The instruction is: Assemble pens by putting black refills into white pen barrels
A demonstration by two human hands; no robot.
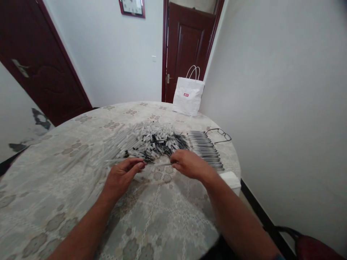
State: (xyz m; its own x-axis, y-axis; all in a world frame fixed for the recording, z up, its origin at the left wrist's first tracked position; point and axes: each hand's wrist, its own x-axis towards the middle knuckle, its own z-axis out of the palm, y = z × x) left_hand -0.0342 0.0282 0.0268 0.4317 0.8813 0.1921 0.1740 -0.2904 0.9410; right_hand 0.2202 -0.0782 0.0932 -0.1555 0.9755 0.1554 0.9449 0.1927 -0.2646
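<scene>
A slim clear pen barrel [162, 164] spans the gap between my two hands, just above the tablecloth. At its left end, the thumb and fingers of my left hand [123, 177] are pinched together; the exact grip is blurred. The closed fingers of my right hand [189, 164] hold its other end, partly hiding it. Just beyond my hands lies a heap of white pen caps [159, 135], mixed with black pen tips [159, 148] and dark refills [181, 141]. Loose clear barrels [114, 144] spread over the left side of the heap.
Right of the heap, grey-looking assembled pens [204, 148] lie in a neat row. Black-framed glasses [223, 134] rest beyond them. A white container [230, 180] is by the right table edge. A white paper bag [188, 95] stands at the back of the round table [151, 224].
</scene>
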